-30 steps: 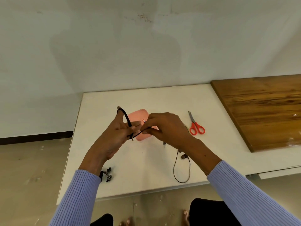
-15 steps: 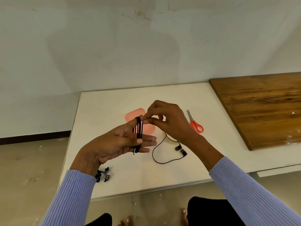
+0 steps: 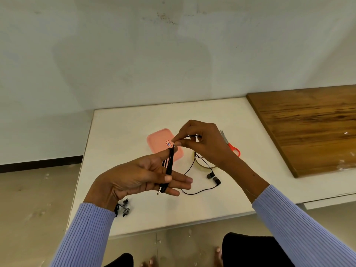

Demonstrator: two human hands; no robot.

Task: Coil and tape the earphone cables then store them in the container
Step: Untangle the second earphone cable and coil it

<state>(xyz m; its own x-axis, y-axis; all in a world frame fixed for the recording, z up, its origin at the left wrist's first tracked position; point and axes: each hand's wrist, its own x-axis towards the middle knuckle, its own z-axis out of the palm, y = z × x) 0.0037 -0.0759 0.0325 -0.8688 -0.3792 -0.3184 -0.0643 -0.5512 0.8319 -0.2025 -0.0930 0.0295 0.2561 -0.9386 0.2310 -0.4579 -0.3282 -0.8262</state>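
Mid-coil. My left hand (image 3: 142, 176) is flat, fingers straight, with the black earphone cable (image 3: 169, 166) wound in several turns across them and my thumb pressing the turns near the jack plug (image 3: 158, 190), which pokes out below the fingers. My right hand (image 3: 200, 143) pinches the free run of cable just above the index fingertip, feeding the next turn. The hands are close together, joined only by the cable.

The remaining slack trails down to the white table (image 3: 119, 135), loops, and ends at the two earbuds (image 3: 213, 177) lying by the tape roll (image 3: 204, 164).

Risks, as I judge them:
- The slack crosses the tape roll, so a pull could snag there or drag the roll.
- If the thumb eases off, the turns spring loose and the jack end slips out (nothing else pins it).
- Pulling too hard cinches the turns on my fingers, making the coil hard to slide off.
- The earbuds could whip and tangle as the slack runs out.

Containers: the pink container (image 3: 161, 141) sits behind my hands with its lid on, label up. I can't see what's inside. A second, already bundled set of earphones (image 3: 124, 207) lies outside it at the near table edge by my left wrist. The red-handled scissors (image 3: 231, 146) are just right of my right hand.
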